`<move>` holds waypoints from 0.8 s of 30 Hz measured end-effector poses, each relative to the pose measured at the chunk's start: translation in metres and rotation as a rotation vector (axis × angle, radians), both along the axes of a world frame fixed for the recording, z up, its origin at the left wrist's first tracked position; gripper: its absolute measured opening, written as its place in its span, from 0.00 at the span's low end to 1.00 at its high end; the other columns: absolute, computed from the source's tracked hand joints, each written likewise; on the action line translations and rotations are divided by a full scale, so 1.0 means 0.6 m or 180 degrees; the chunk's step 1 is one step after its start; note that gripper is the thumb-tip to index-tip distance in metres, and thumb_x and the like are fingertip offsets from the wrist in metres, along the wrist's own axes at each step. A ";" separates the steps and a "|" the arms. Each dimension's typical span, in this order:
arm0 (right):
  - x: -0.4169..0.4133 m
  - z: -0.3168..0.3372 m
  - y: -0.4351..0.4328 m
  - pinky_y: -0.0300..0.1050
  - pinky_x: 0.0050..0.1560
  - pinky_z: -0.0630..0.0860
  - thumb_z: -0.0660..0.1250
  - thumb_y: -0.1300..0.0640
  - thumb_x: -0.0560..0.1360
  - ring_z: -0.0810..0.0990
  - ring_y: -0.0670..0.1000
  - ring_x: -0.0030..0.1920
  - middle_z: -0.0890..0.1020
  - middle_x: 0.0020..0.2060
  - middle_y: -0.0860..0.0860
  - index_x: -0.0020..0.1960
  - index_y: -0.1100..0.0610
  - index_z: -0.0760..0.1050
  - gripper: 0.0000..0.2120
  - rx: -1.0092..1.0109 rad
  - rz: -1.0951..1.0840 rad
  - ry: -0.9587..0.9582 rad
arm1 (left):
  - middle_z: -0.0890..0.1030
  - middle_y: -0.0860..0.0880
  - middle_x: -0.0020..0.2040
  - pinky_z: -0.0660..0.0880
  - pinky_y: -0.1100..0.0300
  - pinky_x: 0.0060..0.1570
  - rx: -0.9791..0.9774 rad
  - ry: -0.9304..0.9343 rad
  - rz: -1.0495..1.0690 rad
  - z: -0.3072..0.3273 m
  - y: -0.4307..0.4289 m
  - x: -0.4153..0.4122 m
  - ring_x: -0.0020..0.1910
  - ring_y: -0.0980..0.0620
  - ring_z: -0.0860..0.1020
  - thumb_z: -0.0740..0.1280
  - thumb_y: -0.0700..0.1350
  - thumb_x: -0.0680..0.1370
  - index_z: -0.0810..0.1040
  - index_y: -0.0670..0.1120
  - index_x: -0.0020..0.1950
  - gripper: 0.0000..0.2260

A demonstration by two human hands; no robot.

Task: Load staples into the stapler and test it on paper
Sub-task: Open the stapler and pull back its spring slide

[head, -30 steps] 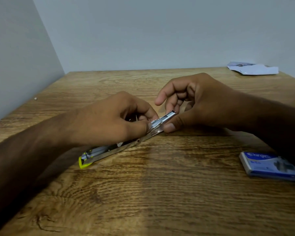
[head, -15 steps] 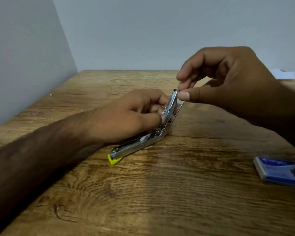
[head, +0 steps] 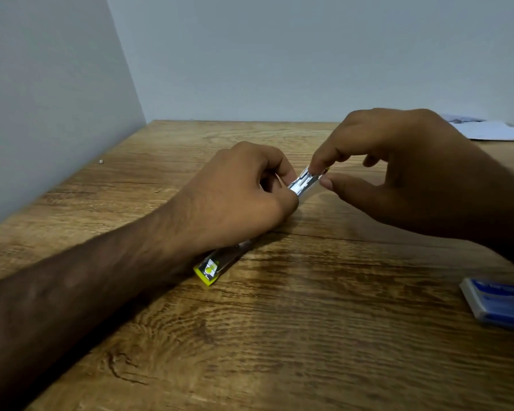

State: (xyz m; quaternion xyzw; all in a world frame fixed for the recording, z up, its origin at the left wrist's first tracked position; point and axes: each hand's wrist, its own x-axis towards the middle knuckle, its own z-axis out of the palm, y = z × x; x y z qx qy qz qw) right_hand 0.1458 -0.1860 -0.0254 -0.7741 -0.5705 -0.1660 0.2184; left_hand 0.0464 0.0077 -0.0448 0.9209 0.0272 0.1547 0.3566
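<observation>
The stapler (head: 304, 184) lies diagonally on the tabletop (head: 309, 321), yellow end near-left, metal tip far-right. The left hand (head: 238, 197) has its grip clasped round the middle; the right hand (head: 404, 167) pinches the tip.

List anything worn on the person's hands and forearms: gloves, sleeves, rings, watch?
Nothing visible. The bare left hand shows no glove or ring; the left forearm is uncovered to the frame edge, no sleeve or watch. The bare right hand is likewise ungloved and ringless; its shadowed wrist shows no sleeve.
</observation>
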 end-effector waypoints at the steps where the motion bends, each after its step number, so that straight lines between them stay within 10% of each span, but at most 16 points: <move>1: -0.002 0.000 0.001 0.59 0.46 0.78 0.69 0.51 0.74 0.81 0.53 0.49 0.83 0.47 0.48 0.55 0.46 0.83 0.10 -0.0024 -0.0031 0.0001 | 0.84 0.55 0.32 0.74 0.59 0.31 0.0062 -0.0007 0.0040 0.000 0.000 -0.001 0.28 0.61 0.78 0.65 0.51 0.67 0.83 0.54 0.43 0.09; 24: -0.028 -0.016 0.026 0.42 0.41 0.73 0.66 0.46 0.72 0.76 0.42 0.44 0.76 0.45 0.42 0.53 0.43 0.81 0.11 -0.0175 -0.0276 0.0255 | 0.83 0.56 0.34 0.66 0.69 0.27 0.0496 -0.0008 0.0377 0.001 -0.005 0.002 0.29 0.65 0.77 0.70 0.49 0.72 0.84 0.54 0.45 0.04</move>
